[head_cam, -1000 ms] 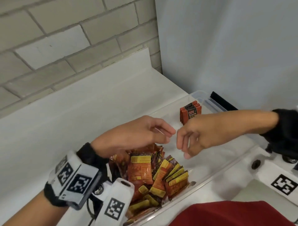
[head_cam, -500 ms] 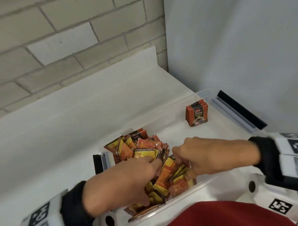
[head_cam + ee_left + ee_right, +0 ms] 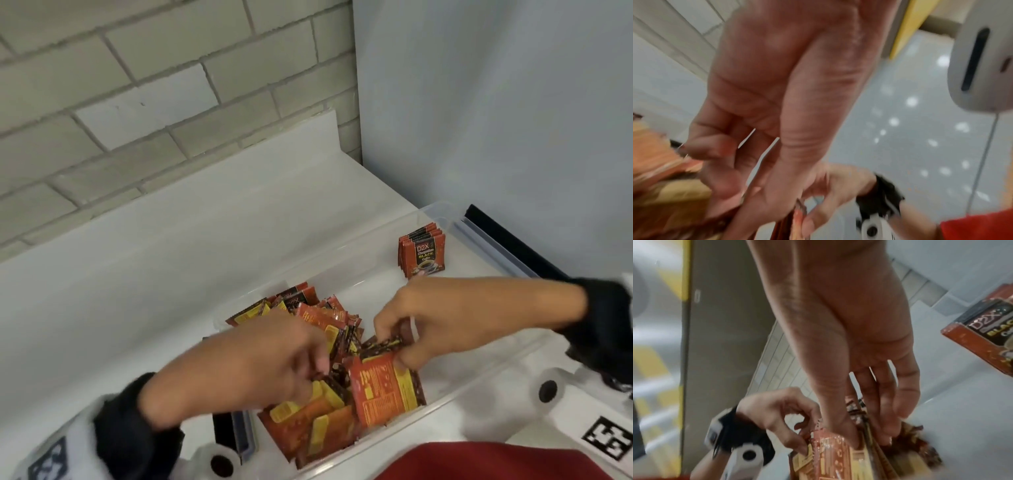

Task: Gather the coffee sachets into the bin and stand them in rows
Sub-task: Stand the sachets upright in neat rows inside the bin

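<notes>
A clear plastic bin (image 3: 486,387) lies on a white shelf. A loose heap of orange and yellow coffee sachets (image 3: 318,425) fills its near end. A short row of sachets (image 3: 422,255) stands upright at its far end, also seen in the right wrist view (image 3: 986,332). My right hand (image 3: 394,342) pinches the top edges of a few sachets (image 3: 387,387) between thumb and fingers (image 3: 888,431). My left hand (image 3: 308,366) reaches into the heap beside it, its fingers (image 3: 797,443) curled round sachet edges. The left wrist view is blurred.
A grey brick wall (image 3: 137,102) rises behind the shelf and a pale blue wall (image 3: 496,102) stands to the right. The bin's black clips (image 3: 507,236) (image 3: 226,435) sit at both ends. The bin floor between heap and row is bare. Red clothing (image 3: 479,462) shows at the bottom.
Both hands have come down from above the bin into the heap. The right hand has taken hold of a few sachets and lifted their tops; the left hand dug in beside it.
</notes>
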A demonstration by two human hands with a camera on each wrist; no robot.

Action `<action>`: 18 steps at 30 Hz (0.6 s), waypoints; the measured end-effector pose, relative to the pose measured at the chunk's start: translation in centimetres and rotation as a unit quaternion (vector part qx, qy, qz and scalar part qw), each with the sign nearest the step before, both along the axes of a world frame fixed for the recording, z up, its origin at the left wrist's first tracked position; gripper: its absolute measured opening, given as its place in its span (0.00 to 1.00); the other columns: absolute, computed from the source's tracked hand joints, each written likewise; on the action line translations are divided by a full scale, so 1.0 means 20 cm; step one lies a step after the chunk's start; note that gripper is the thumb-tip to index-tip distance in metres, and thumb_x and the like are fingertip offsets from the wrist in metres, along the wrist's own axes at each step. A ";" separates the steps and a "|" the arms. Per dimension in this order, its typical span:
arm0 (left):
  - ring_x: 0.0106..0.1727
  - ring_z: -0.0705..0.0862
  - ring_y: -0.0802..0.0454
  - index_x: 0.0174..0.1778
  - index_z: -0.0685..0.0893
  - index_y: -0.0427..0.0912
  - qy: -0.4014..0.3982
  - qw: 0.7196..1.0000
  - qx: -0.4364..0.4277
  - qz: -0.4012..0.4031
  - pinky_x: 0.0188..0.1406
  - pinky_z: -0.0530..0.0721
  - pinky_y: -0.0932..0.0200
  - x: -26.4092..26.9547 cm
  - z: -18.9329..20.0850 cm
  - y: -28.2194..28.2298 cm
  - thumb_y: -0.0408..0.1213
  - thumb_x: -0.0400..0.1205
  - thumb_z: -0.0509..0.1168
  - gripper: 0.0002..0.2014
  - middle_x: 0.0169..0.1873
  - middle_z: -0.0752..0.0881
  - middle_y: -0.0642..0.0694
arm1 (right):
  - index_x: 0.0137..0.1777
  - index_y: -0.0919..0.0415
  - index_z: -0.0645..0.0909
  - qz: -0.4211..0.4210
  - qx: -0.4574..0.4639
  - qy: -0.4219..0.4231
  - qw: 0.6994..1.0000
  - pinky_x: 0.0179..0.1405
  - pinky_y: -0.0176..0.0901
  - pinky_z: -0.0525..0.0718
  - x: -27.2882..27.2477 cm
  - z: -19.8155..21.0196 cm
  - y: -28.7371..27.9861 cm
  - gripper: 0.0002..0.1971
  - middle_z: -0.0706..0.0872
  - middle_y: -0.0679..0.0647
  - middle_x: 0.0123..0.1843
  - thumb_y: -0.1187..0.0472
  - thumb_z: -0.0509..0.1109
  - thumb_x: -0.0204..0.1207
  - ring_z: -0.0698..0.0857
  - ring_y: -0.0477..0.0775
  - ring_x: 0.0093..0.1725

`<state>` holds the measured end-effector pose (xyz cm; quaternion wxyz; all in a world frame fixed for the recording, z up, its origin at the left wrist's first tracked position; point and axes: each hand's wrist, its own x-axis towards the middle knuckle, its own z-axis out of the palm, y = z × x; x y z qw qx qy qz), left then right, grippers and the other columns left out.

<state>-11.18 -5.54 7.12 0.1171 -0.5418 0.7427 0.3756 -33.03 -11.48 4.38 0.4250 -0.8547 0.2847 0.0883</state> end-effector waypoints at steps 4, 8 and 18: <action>0.35 0.82 0.69 0.49 0.88 0.59 0.108 0.992 -0.015 0.058 0.35 0.77 0.72 0.07 0.15 -0.09 0.37 0.79 0.71 0.09 0.34 0.85 0.58 | 0.51 0.56 0.85 -0.054 0.111 -0.069 0.990 0.57 0.32 0.80 -0.02 0.07 -0.05 0.05 0.89 0.43 0.50 0.57 0.73 0.77 0.85 0.34 0.50; 0.46 0.89 0.53 0.53 0.90 0.52 0.208 0.974 0.000 0.092 0.48 0.88 0.49 0.08 0.23 -0.18 0.41 0.79 0.72 0.07 0.46 0.89 0.46 | 0.49 0.62 0.80 -0.133 0.168 -0.168 0.962 0.56 0.37 0.83 0.01 0.09 -0.07 0.01 0.90 0.49 0.47 0.65 0.68 0.79 0.87 0.47 0.50; 0.47 0.89 0.51 0.60 0.84 0.41 0.471 0.819 -0.073 0.320 0.47 0.88 0.58 0.08 0.19 -0.44 0.55 0.75 0.61 0.25 0.47 0.92 0.43 | 0.64 0.64 0.73 -0.338 0.301 -0.399 0.798 0.45 0.42 0.89 0.11 0.16 -0.24 0.11 0.90 0.57 0.48 0.67 0.62 0.82 0.90 0.51 0.48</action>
